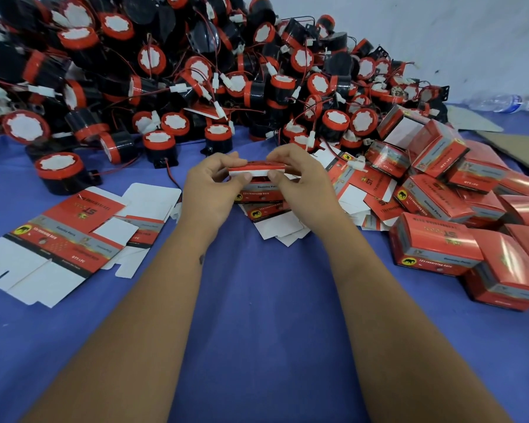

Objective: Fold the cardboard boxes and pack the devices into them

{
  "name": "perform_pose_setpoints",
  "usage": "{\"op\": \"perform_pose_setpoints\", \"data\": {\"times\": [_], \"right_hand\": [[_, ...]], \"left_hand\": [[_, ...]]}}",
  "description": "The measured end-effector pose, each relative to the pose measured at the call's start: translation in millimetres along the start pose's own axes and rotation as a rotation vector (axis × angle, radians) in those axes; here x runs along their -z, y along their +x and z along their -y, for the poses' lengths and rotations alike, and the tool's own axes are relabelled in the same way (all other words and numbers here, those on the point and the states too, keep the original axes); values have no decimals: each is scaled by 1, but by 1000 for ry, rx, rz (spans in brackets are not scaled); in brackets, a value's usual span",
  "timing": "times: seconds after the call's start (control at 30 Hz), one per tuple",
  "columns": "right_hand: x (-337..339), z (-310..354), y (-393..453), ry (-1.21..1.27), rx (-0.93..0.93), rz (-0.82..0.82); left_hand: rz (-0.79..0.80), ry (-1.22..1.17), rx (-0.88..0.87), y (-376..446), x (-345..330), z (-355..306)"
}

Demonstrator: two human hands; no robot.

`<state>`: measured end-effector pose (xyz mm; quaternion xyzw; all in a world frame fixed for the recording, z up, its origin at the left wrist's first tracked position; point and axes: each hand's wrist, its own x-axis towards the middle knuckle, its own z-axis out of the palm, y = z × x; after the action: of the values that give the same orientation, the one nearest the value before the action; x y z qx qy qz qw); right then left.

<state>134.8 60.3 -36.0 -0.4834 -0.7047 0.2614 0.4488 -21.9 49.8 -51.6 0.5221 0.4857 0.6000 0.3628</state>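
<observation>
A small red cardboard box (258, 190) stands at the middle of the blue cloth. My left hand (211, 186) grips its left end and my right hand (300, 181) grips its right end, thumbs and fingers pinching the top flap (257, 169). What is inside the box is hidden. A big heap of black and red devices (196, 80) with red wires fills the back. One device (60, 172) sits apart at the left. Flat unfolded boxes (58, 236) lie at the left, and more lie under and right of my hands.
Closed red boxes (434, 242) are piled at the right. A clear water bottle (501, 102) lies at the back right beside brown cardboard sheets (513, 148). The blue cloth (257, 315) stretches toward me between my forearms.
</observation>
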Motion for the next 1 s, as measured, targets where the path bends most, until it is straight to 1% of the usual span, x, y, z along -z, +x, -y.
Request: {"op": "perform_pose_setpoints", "data": {"times": [0.07, 0.13, 0.17, 0.23, 0.27, 0.33, 0.43, 0.6, 0.73, 0.8, 0.9, 1.0], "right_hand": [[1, -1, 0, 18, 10, -8], [1, -2, 0, 70, -9, -12], [0, -4, 0, 94, -22, -15], [-1, -6, 0, 104, -39, -34], [-2, -7, 0, 89, -37, -47], [-4, -7, -1, 61, -22, -63], [-5, -8, -2, -40, 13, -65], [-8, -3, -3, -272, 222, -150], [-11, 2, -4, -403, 290, -180], [-11, 2, -5, -466, 311, -156], [-14, -3, -4, -487, 267, -110], [-15, -6, -2, -348, 143, 4]], "left_hand": [[15, 36, -1, -1, 0, -1], [31, 129, -34, -4, -1, -3], [26, 235, -87, -6, -2, -3], [-19, 537, -253, -8, -4, -3], [-43, 646, -333, -8, -5, -3], [-54, 737, -421, -9, -6, -6], [-69, 793, -449, -8, -6, -7], [-78, 907, -476, -11, -8, -8], [1, 894, -579, -12, -11, -9], [7, 891, -548, -11, -13, -10], [-20, 890, -452, -10, -18, -10], [3, 803, -370, -11, -19, -9]]}}
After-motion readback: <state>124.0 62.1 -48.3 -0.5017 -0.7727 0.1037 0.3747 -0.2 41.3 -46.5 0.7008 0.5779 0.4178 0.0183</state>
